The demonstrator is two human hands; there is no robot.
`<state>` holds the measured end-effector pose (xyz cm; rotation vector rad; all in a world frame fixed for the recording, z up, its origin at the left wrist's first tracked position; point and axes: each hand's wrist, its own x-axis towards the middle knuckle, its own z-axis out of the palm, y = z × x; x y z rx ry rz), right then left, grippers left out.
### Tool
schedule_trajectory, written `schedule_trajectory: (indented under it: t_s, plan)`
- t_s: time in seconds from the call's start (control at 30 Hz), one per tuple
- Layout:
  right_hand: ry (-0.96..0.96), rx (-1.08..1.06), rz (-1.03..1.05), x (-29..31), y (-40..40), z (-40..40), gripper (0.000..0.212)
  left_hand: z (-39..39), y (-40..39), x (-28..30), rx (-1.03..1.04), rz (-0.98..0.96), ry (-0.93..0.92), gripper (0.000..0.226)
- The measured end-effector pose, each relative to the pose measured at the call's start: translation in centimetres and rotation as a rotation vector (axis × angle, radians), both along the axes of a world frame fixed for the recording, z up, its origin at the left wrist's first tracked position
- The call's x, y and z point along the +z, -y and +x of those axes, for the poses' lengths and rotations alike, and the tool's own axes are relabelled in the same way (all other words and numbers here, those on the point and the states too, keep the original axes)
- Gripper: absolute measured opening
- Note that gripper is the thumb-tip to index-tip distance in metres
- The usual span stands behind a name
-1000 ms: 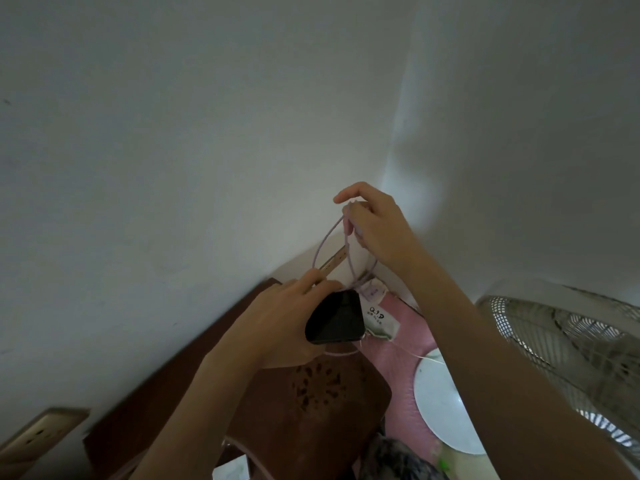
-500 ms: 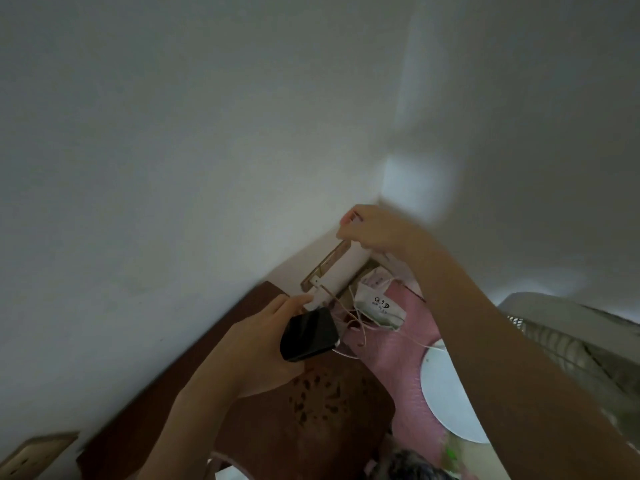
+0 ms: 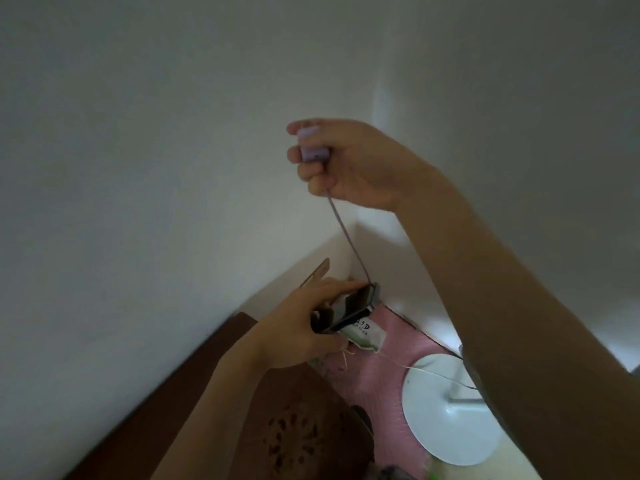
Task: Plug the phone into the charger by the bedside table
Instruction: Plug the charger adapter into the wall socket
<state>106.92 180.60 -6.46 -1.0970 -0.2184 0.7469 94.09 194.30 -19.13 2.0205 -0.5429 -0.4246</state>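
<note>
The left hand is gripping the dark phone low near the wall corner. The lilac cable is running taut up from it to the charger plug, which the right hand is clutching in curled fingers.

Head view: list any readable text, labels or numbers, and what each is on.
"Q.1.D" or similar, dark print, partly hidden and blurred, on the white pouch under the phone.
A smaller line of print below it on the pouch: too small to read.
Phone, lilac charger plug and cable: no text visible.
</note>
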Motion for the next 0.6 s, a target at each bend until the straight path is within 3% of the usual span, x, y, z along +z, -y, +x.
schedule_trajectory:
  t_s: [0.13, 0.37, 0.5, 0.6]
  plan:
    - [0.075, -0.131, 0.058, 4.0, 3.0, 2.3, 0.015, 0.2, 0.8, -0.1, -0.072, -0.035, 0.015, 0.069]
    - [0.101, 0.008, 0.171, 5.6, 3.0, 1.2, 0.019, 3.0, 5.1, 0.5, -0.067, -0.124, 0.029, 0.081]
    - [0.130, 0.099, 0.226, 6.3, 3.6, 0.5, 0.020, 4.8, 6.3, 0.1, -0.104, -0.051, -0.022, 0.078]
    - [0.282, 0.056, 0.128, 7.8, 6.0, 0.7, 0.028, 5.5, 6.3, -0.4, -0.105, 0.028, -0.080, 0.067]
